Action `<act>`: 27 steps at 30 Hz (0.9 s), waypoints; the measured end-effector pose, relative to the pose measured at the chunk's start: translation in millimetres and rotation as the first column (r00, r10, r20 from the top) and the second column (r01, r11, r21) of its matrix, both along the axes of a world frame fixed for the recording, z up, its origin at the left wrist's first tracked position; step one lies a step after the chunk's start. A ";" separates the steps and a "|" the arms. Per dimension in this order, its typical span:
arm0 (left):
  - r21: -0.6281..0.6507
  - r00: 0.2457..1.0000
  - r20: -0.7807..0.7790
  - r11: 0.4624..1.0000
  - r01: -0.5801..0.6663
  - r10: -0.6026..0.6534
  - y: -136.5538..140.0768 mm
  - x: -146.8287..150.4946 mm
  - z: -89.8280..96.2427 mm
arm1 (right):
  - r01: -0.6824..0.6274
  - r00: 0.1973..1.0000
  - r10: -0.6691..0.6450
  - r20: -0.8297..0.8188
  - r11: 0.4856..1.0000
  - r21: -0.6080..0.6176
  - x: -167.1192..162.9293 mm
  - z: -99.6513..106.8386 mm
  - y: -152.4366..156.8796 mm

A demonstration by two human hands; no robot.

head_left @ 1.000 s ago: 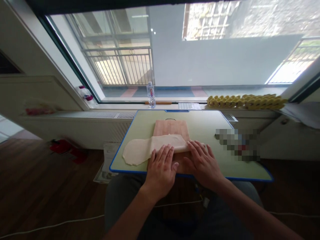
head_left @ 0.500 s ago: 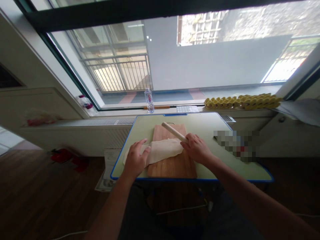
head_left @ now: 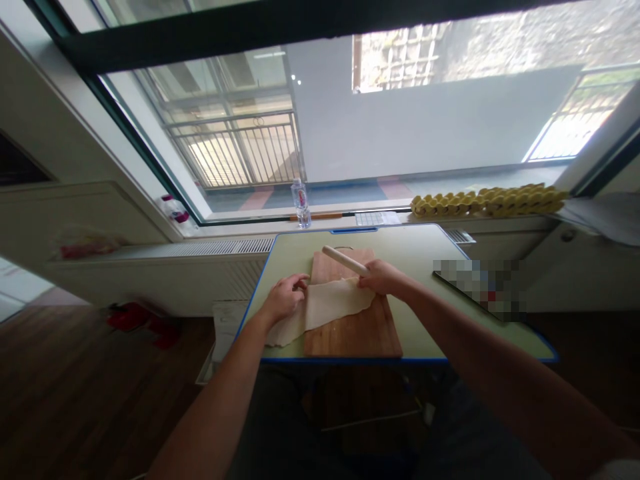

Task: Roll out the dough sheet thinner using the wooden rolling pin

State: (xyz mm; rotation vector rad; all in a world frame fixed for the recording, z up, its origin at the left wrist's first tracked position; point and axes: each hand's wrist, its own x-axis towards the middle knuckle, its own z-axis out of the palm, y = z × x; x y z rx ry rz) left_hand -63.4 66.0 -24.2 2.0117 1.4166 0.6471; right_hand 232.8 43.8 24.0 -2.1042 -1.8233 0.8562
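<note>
A long, thin sheet of dough (head_left: 337, 303) lies across the wooden cutting board (head_left: 353, 339), its left part spreading off the board onto the table. My left hand (head_left: 286, 298) is at the dough's upper left edge, fingers curled in and seemingly pinching it; the fingertips are partly hidden. In my right hand (head_left: 383, 277) is a pale wooden rolling pin (head_left: 344, 260), tilted with its free end pointing up and left. The fingers of that hand also touch the dough's right end.
The board rests on a light green table (head_left: 417, 250) with a blue edge. A blurred-out flat item (head_left: 477, 287) lies at the right. Behind, on the sill, stand a clear bottle (head_left: 301, 203) and a yellow wavy strip (head_left: 487, 201) below the window.
My left hand has moved up and right, its spread fingers curling at the dough's edge. My right hand, still holding the rolling pin, has shifted slightly up. The view has shifted slightly.
</note>
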 end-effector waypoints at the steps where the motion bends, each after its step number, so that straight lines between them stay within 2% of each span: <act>1: -0.016 1.000 -0.008 1.000 0.007 -0.007 2.4 1.5 2.9 | -0.003 1.000 0.003 -0.012 1.000 -0.001 -0.7 -0.2 0.7; 8: -0.059 0.997 -0.072 0.998 0.036 -0.041 6.6 3.7 23.9 | -0.074 0.985 0.081 -0.155 0.996 0.050 -2.8 4.0 -7.7; 12: -0.067 0.997 0.028 0.995 0.076 -0.074 4.9 1.3 34.7 | -0.137 0.938 0.166 -0.306 0.984 0.116 -1.8 9.6 -13.0; 16: -0.045 0.993 0.093 0.996 0.079 -0.075 -0.4 0.3 50.0 | -0.072 0.942 0.107 -0.317 0.990 0.120 0.2 12.9 -14.7; 19: -0.082 0.987 0.136 0.992 0.100 -0.088 -5.3 2.1 61.9 | -0.031 0.936 0.084 -0.341 0.987 0.159 4.6 16.7 -13.9; 23: -0.080 0.966 0.234 0.988 0.129 -0.107 -3.4 9.6 65.5 | 0.012 0.917 0.083 -0.391 0.972 0.233 16.8 36.2 -8.9; 27: -0.100 0.974 0.212 0.989 0.105 -0.082 9.5 12.5 51.8 | 0.041 0.950 0.053 -0.309 0.956 0.289 32.9 66.1 2.3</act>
